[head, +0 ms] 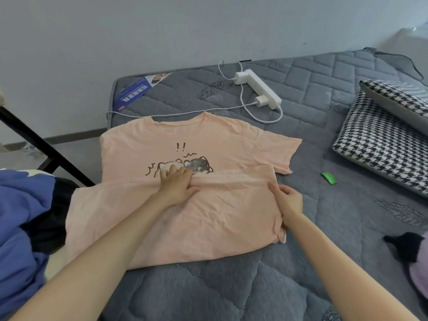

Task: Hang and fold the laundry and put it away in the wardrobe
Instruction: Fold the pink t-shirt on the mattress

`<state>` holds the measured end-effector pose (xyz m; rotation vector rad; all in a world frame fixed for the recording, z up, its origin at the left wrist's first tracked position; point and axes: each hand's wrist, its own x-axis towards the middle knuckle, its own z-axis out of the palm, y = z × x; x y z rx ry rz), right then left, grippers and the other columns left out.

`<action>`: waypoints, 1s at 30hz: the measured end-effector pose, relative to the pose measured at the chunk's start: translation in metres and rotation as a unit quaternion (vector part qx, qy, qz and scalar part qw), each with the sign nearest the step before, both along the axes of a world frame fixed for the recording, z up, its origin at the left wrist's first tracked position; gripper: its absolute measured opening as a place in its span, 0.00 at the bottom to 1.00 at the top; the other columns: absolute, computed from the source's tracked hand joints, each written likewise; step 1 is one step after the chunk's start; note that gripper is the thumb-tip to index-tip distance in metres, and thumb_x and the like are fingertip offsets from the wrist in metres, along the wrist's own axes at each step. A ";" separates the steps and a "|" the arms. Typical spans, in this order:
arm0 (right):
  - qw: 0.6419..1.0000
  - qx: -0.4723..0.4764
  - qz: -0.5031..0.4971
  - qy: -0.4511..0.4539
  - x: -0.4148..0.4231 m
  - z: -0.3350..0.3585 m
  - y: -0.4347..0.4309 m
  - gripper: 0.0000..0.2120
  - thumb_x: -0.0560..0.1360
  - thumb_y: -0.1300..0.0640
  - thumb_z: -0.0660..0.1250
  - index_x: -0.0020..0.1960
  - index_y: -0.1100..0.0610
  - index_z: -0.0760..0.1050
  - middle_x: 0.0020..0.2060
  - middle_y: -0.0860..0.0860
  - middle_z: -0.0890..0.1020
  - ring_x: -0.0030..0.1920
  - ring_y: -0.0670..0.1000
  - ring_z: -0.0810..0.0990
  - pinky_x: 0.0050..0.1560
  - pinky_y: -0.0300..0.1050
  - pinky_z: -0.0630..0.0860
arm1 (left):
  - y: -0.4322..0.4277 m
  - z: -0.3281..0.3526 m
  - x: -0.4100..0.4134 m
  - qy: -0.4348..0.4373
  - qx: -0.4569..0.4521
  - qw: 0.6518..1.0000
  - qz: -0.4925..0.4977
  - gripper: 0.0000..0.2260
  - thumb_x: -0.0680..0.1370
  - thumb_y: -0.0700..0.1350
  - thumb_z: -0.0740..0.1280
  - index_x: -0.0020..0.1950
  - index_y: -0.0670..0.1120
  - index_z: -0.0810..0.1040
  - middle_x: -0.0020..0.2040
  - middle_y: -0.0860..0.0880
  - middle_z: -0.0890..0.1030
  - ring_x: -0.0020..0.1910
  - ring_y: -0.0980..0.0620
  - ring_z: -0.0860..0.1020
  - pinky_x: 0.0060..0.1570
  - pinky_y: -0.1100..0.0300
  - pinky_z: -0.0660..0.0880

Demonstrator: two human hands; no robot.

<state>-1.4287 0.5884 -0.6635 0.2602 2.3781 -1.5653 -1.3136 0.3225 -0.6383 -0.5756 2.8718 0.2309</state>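
Shirt (185,140) lies flat on the mattress (324,117), hem folded up toward the print. Left hand (178,184) presses the hem, fingers straight. Right hand (289,200) pinches the fold's side edge. Cloth is judged light and limp, best held at hem corners.

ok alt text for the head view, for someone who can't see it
A person folds a peach T-shirt on a grey quilted mattress, left hand pressing flat on the turned-up hem, right hand gripping its edge. A white power strip, houndstooth pillows and blue clothing lie nearby.
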 end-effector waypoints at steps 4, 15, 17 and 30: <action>0.995 -0.080 -0.002 -0.053 -0.002 0.006 0.002 0.04 0.73 0.49 0.71 0.41 0.49 0.80 0.42 0.46 0.82 0.44 0.46 0.78 0.42 0.41 0.73 | 0.002 0.003 -0.006 0.018 0.053 0.998 0.000 0.14 0.76 0.56 0.65 0.55 0.48 0.71 0.59 0.47 0.70 0.64 0.46 0.64 0.58 0.52 0.56; 0.985 -0.093 0.064 0.130 0.002 0.033 -0.007 0.06 0.80 0.50 0.60 0.46 0.48 0.73 0.29 0.46 0.75 0.29 0.39 0.71 0.31 0.36 0.70 | -0.001 0.023 -0.016 0.182 0.229 0.956 -0.011 0.22 0.76 0.43 0.68 0.68 0.53 0.67 0.63 0.51 0.76 0.59 0.45 0.72 0.61 0.50 0.67; 0.986 -0.082 0.053 0.138 0.000 0.032 -0.009 0.06 0.80 0.50 0.59 0.47 0.49 0.73 0.32 0.47 0.77 0.30 0.41 0.72 0.31 0.36 0.70 | 0.000 0.024 -0.019 0.224 0.167 0.960 -0.005 0.21 0.77 0.42 0.66 0.69 0.55 0.68 0.62 0.50 0.74 0.60 0.45 0.69 0.60 0.53 0.62; 0.996 0.061 0.069 -0.017 0.016 0.021 0.022 0.13 0.77 0.46 0.63 0.52 0.56 0.71 0.46 0.51 0.78 0.47 0.52 0.79 0.48 0.51 0.77 | 0.089 -0.021 0.039 0.090 0.115 0.985 -0.092 0.22 0.83 0.53 0.48 0.77 0.60 0.49 0.78 0.53 0.43 0.76 0.53 0.37 0.69 0.48 0.29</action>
